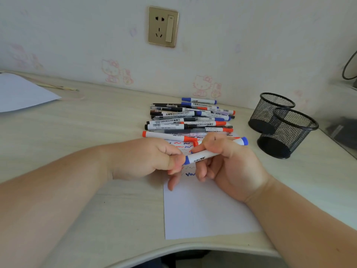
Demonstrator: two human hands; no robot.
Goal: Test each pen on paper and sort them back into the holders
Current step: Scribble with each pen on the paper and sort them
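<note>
A blue whiteboard marker [204, 156] lies across both hands above the white paper [204, 209]. My right hand [228, 165] grips its white barrel, and my left hand [154, 157] pinches the blue cap end. Red and blue test scribbles show on the paper between and behind the hands. A pile of pens and markers [189, 118] with red, blue and black caps lies just beyond the paper. Two black mesh holders stand at the right, one [270, 113] behind the other [287, 132], and both look empty.
Another white sheet [23, 91] lies at the far left with a pencil [58, 87] beside it. A wall socket [163, 27] sits above the pile. The desk's curved front edge [173, 248] runs below the paper. A dark object [345, 130] lies at the far right.
</note>
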